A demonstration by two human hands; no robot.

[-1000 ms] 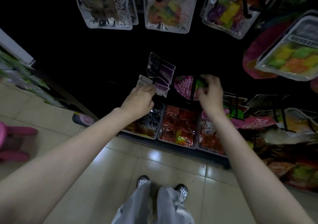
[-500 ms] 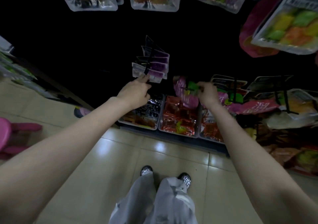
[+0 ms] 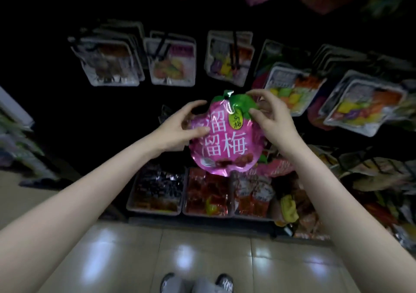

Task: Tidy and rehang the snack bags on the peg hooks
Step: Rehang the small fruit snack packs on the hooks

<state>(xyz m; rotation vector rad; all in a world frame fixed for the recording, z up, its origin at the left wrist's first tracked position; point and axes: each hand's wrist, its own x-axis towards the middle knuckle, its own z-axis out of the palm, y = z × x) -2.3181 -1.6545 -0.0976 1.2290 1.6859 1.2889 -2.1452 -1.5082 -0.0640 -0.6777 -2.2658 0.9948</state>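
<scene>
A: Pink snack bag (image 3: 225, 141): where was it, relative to the floor bins (image 3: 180, 197)?

B: It was held in the air directly above the floor bins, below the hanging clear packs (image 3: 171, 63), printed face toward the camera, probably for inspection before rehanging.

A: Left hand (image 3: 180, 128)?

B: Clamped on the bag's left edge, thumb across the front, steadying it.

A: Right hand (image 3: 273, 117)?

B: Pinching the green leaf top (image 3: 242, 103), probably to find its hang hole. No peg touched it.

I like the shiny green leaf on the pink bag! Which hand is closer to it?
Right. The right hand pinches the green leaf itself; the left hand holds the pink bag lower on its left edge.
</scene>
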